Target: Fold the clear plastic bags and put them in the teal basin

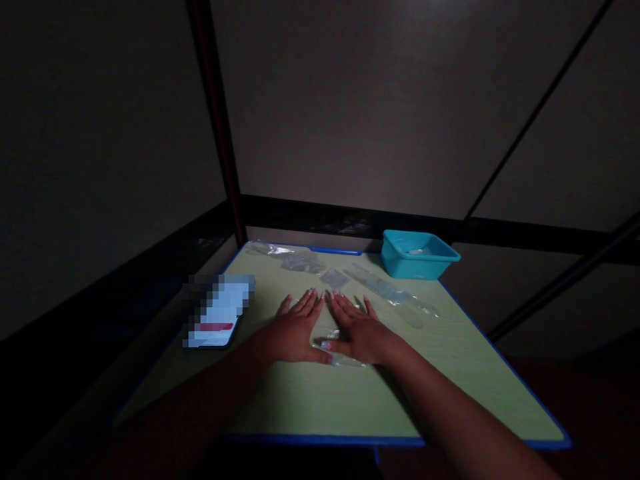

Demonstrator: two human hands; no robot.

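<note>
My left hand (296,331) lies flat with its fingers stretched toward the far side of the table. Beside it, my right hand (361,331) is spread in the same way, and the two thumbs point at each other. Beneath both palms is a clear plastic bag (345,362), mostly hidden by the hands; part of it shows between the thumbs. Just beyond the fingertips lies a small greyish clear plastic piece (335,279). Neither hand grips anything.
Other flat clear plastic pieces lie at the back left (303,263) and right (385,288) of the green table (320,407) with blue edging. A turquoise basket (419,263) stands at the back right corner. A lit phone (220,310), partly blurred, rests at left. Walls rise behind.
</note>
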